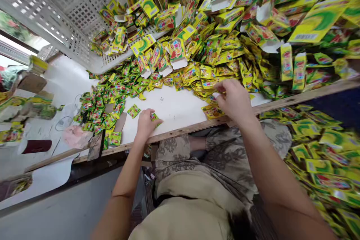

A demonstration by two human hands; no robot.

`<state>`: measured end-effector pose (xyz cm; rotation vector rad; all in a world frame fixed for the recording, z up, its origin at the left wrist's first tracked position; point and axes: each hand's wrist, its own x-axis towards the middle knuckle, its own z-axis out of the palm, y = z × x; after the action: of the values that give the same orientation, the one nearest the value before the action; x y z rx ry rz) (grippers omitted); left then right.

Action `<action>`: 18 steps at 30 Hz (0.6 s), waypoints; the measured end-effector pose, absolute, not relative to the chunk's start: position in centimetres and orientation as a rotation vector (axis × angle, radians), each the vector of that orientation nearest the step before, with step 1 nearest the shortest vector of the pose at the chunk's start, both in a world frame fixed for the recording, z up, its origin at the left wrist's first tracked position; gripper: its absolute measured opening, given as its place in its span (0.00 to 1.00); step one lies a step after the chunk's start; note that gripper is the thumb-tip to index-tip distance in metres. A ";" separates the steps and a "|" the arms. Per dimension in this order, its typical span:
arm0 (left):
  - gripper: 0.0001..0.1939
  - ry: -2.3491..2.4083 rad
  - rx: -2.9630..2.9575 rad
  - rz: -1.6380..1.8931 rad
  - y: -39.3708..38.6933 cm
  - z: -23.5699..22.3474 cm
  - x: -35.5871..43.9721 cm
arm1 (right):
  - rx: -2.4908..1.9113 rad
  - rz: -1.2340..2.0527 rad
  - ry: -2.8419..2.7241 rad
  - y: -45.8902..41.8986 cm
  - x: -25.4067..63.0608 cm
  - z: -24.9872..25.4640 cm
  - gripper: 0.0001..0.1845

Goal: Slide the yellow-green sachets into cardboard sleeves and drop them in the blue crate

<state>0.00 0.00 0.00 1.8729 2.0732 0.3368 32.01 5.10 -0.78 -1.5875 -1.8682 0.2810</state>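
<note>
My left hand [145, 123] is loosely closed on one green packet [153, 116], thumb and fingers a little apart with the packet between them, just in from the front edge of the white tabletop [174, 105]. My right hand [233, 99] has its thumb and forefinger drawn close together above the yellow packets; I can't tell whether anything is pinched there. One yellow packet [213, 111] lies below it, at the front edge. I count one loose green packet [133, 110] to the left of my left hand; the green heap [97, 107] and yellow heap [197, 77] are too crowded to count. One white crate [81, 3] stands at the back left. The packet in my left fingers, partly covered, slants its long axis down toward the front edge and rightward; the yellow one's long axis runs roughly along that edge. Which way their printed faces read, I can't tell.
</note>
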 end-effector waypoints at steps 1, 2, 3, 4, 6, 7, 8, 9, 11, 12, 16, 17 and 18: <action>0.20 2.055 1.863 0.321 0.4 -0.1 0.6 | -1.596 0.233 -1.864 5.7 31.8 -0.7 0.16; 0.19 2.038 1.854 0.314 0.8 -0.2 1.2 | -1.603 0.198 -1.855 6.2 31.5 -0.6 0.16; 0.19 2.022 1.845 0.314 1.1 -0.3 1.7 | -1.609 0.175 -1.842 6.8 31.4 -0.6 0.16; 0.19 2.006 1.836 0.321 1.4 -0.4 2.2 | -1.614 0.166 -1.826 7.3 31.3 -0.7 0.15; 0.19 1.980 1.821 0.358 1.7 -0.6 2.7 | -1.621 0.190 -1.781 8.0 31.5 -1.0 0.13; 0.20 1.974 1.809 0.389 1.8 -0.7 2.7 | -1.617 0.232 -1.752 8.2 31.8 -1.2 0.13; 0.21 1.965 1.789 0.419 1.8 -0.8 2.6 | -1.603 0.287 -1.726 8.3 32.0 -1.2 0.13; 0.24 1.946 1.758 0.442 1.7 -0.8 2.4 | -1.580 0.339 -1.710 8.2 32.3 -1.2 0.12; 0.30 1.872 1.688 0.462 1.3 -0.8 1.7 | -1.520 0.370 -1.680 7.6 32.7 -0.8 0.08; 0.32 1.835 1.657 0.458 1.1 -0.8 1.4 | -1.489 0.340 -1.651 7.1 32.6 -0.4 0.06; 0.28 1.861 1.586 0.437 0.6 -0.4 0.8 | -1.293 0.292 -1.614 4.6 30.1 1.0 0.04; 0.26 1.880 1.568 0.446 0.6 -0.4 0.9 | -1.221 0.358 -1.662 4.0 29.0 1.0 0.06; 0.24 1.887 1.546 0.467 0.6 -0.4 1.1 | -1.151 0.442 -1.715 3.6 27.9 0.8 0.08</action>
<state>1.10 0.58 -0.43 1.5463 1.8875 0.4667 27.87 3.56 0.78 -1.1508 -1.7152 0.4420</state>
